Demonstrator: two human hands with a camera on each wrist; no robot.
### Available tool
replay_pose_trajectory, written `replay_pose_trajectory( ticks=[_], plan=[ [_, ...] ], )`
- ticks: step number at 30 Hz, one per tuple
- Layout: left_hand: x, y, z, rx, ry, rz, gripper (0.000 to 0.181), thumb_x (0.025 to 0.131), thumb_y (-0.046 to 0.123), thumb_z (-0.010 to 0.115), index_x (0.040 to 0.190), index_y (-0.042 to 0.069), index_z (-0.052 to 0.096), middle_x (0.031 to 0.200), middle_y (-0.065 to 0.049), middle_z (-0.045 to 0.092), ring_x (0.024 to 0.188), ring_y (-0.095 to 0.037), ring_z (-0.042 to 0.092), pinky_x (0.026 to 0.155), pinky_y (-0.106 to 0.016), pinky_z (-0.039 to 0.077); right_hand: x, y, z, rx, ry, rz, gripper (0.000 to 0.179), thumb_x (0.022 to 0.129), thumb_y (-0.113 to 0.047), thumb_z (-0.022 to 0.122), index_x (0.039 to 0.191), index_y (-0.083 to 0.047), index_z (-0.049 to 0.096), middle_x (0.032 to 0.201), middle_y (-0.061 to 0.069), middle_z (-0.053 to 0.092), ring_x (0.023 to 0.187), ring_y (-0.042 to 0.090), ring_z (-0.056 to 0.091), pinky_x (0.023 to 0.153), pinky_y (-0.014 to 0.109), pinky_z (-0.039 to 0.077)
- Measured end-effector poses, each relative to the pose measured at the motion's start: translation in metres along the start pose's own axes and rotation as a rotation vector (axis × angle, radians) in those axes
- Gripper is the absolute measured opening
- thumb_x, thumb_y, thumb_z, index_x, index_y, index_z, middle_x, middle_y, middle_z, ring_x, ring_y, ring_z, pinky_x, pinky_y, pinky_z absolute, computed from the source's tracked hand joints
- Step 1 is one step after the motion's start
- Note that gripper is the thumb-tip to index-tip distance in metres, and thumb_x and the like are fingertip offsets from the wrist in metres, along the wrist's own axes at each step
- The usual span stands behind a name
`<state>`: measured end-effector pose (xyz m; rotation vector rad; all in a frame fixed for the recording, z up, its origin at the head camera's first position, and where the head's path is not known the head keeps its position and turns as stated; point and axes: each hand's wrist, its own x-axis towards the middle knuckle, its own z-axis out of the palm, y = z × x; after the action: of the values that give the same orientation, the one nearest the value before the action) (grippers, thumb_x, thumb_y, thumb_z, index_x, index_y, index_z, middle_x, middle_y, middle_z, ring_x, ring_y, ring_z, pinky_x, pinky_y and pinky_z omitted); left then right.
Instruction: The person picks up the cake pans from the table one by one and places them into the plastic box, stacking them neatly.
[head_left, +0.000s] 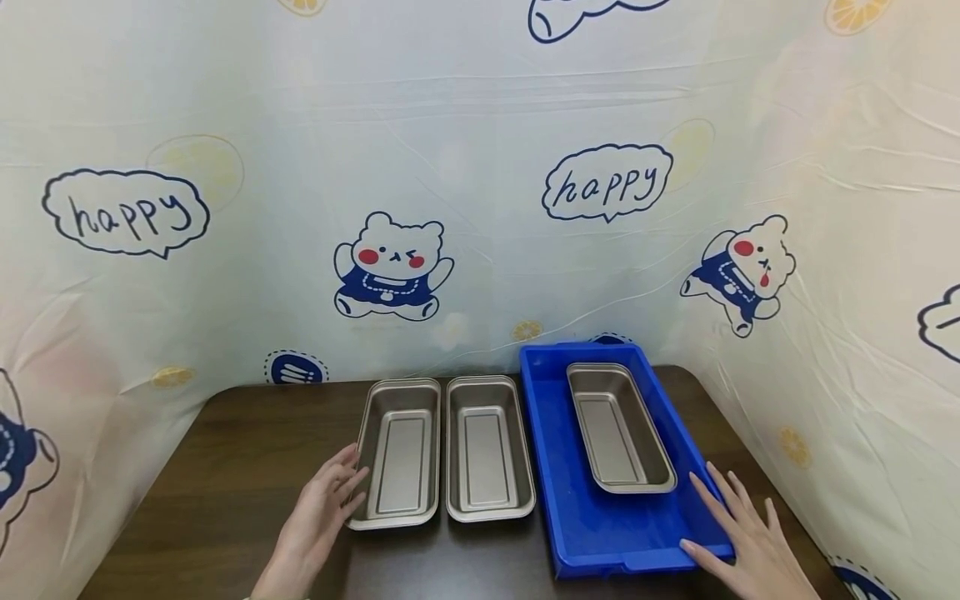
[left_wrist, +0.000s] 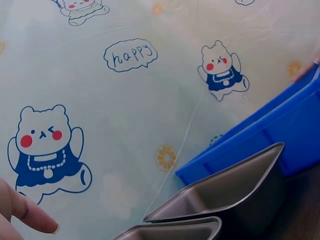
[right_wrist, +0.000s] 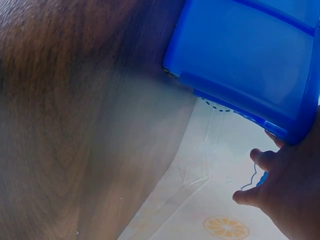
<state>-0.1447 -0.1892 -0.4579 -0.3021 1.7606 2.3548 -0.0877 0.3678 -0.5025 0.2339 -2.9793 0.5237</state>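
Gripping nothing with right hand (head_left: 756,546), spread at the blue tray (head_left: 600,531), or left hand (head_left: 317,512), relaxed beside the leftmost pan (head_left: 402,467) (on the table (head_left: 247,467)). Likely light and stiff — slippery, perhaps; best lifted by opposite rims.

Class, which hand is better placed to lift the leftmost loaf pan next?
Probably the left hand: it is beside the leftmost loaf pan, whereas the right hand is at the right edge of the blue tray.

You have two grey rectangular metal pans (head_left: 402,467) at lower centre; the third pan (head_left: 615,433) sits in a blue rectangular plastic tray (head_left: 607,537), lower right.
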Motion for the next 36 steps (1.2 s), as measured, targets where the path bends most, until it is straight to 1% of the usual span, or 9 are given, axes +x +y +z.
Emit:
replay_pose_trajectory(
  ticks=[6,10,12,15,18,27,32,34,36],
  plan=[
    [-0.001,-0.004,-0.004,-0.013,-0.011,0.015,0.069,0.103,0.003,0.029,0.166,-0.008,0.0,0.173,-0.029,-0.002,0.157,-0.05,0.009,0.127,-0.064,0.009,-0.001,0.001,0.0,0.005,0.01,-0.01,0.093,0.094,-0.05,0.073,0.169,-0.018,0.028,0.171,0.023,0.021,0.152,0.059,0.013,0.11,0.078,-0.023],
    [-0.004,-0.003,-0.009,-0.011,-0.01,0.022,0.068,0.105,0.006,0.027,0.166,-0.006,0.0,0.174,-0.028,0.0,0.157,-0.047,0.012,0.127,-0.057,0.016,-0.001,0.001,0.001,0.005,0.007,-0.008,0.093,0.094,-0.05,0.073,0.169,-0.017,0.028,0.17,0.024,0.022,0.152,0.059,0.013,0.11,0.079,-0.022],
    [-0.005,-0.002,-0.012,0.001,-0.014,0.019,0.068,0.106,0.008,0.026,0.167,-0.005,0.0,0.174,-0.028,0.0,0.157,-0.045,0.013,0.124,-0.047,0.025,-0.001,0.001,0.001,0.004,0.006,-0.005,0.093,0.094,-0.05,0.073,0.169,-0.017,0.029,0.17,0.024,0.022,0.152,0.06,0.013,0.109,0.081,-0.02],
    [-0.006,0.0,-0.017,0.008,-0.009,0.02,0.067,0.107,0.009,0.026,0.167,-0.005,0.0,0.174,-0.027,0.001,0.156,-0.042,0.015,0.113,-0.029,0.039,-0.001,0.001,0.001,0.005,0.006,-0.004,0.093,0.094,-0.05,0.073,0.169,-0.017,0.029,0.17,0.024,0.022,0.152,0.06,0.014,0.109,0.084,-0.016],
    [-0.006,0.001,-0.022,0.011,-0.005,0.019,0.066,0.108,0.01,0.025,0.167,-0.004,0.001,0.174,-0.027,0.001,0.155,-0.04,0.017,0.101,-0.019,0.044,-0.001,0.001,0.001,0.007,0.006,-0.005,0.093,0.094,-0.05,0.073,0.169,-0.017,0.029,0.171,0.024,0.021,0.152,0.06,0.014,0.109,0.085,-0.015],
    [-0.007,0.004,-0.033,-0.033,-0.011,-0.018,0.068,0.109,0.014,0.024,0.167,-0.001,-0.008,0.174,-0.026,-0.008,0.157,-0.041,0.013,0.104,-0.021,0.047,0.0,0.001,0.001,0.006,0.011,-0.004,0.092,0.095,-0.05,0.072,0.169,-0.017,0.028,0.171,0.022,0.02,0.153,0.059,0.013,0.11,0.083,-0.017],
    [-0.006,0.002,-0.039,-0.021,0.0,-0.056,0.07,0.11,0.017,0.025,0.167,0.0,-0.011,0.174,-0.025,-0.01,0.158,-0.041,0.012,0.103,-0.022,0.048,-0.001,0.001,0.003,0.004,0.018,0.002,0.093,0.093,-0.051,0.073,0.168,-0.018,0.029,0.171,0.021,0.021,0.152,0.058,0.015,0.11,0.084,-0.014],
    [-0.006,0.001,-0.042,-0.009,0.006,-0.069,0.07,0.11,0.018,0.026,0.167,0.0,-0.011,0.174,-0.025,-0.011,0.156,-0.038,0.016,0.103,-0.022,0.048,-0.001,0.001,0.003,0.007,0.022,0.002,0.093,0.093,-0.051,0.074,0.168,-0.018,0.029,0.171,0.021,0.021,0.152,0.058,0.016,0.11,0.085,-0.013],
    [-0.005,0.0,-0.044,0.003,0.016,-0.082,0.07,0.11,0.019,0.026,0.167,0.0,-0.011,0.174,-0.024,-0.009,0.148,-0.027,0.035,0.101,-0.023,0.049,-0.001,0.001,0.003,0.009,0.026,0.003,0.093,0.093,-0.05,0.074,0.168,-0.018,0.03,0.171,0.021,0.021,0.152,0.057,0.016,0.11,0.084,-0.013]
  ],
)
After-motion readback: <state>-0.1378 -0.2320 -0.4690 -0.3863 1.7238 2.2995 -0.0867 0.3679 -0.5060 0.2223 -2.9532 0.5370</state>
